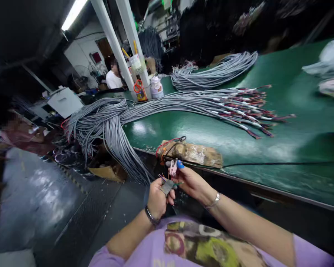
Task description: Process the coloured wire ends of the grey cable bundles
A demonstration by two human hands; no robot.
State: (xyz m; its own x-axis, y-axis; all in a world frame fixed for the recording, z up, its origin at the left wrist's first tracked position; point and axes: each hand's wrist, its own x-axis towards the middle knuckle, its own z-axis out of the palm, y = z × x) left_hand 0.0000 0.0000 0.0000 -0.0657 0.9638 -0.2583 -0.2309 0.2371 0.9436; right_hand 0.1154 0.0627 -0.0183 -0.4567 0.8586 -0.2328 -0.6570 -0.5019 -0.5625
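My left hand [157,196] is closed around a small grey flat piece [167,187], and thin coloured wires [163,177] stick out above it. Just to its right, my right hand [193,182] pinches a small pale pink clip-like piece [173,168]; a blue cover [180,164] sits on one of its fingertips. A short green wire end [178,184] shows between the two hands. Both hands are close together in front of the bench edge. Behind them a worn wooden block [195,153] lies on the bench edge, with red and black leads at its left end.
Grey cables [161,107] with stripped ends run across the green bench [303,148], many hanging over its left edge. Another cable coil [217,72] lies behind. Orange-handled scissors [138,86] and a bottle [156,88] stand by a post. A person [114,79] is farther back.
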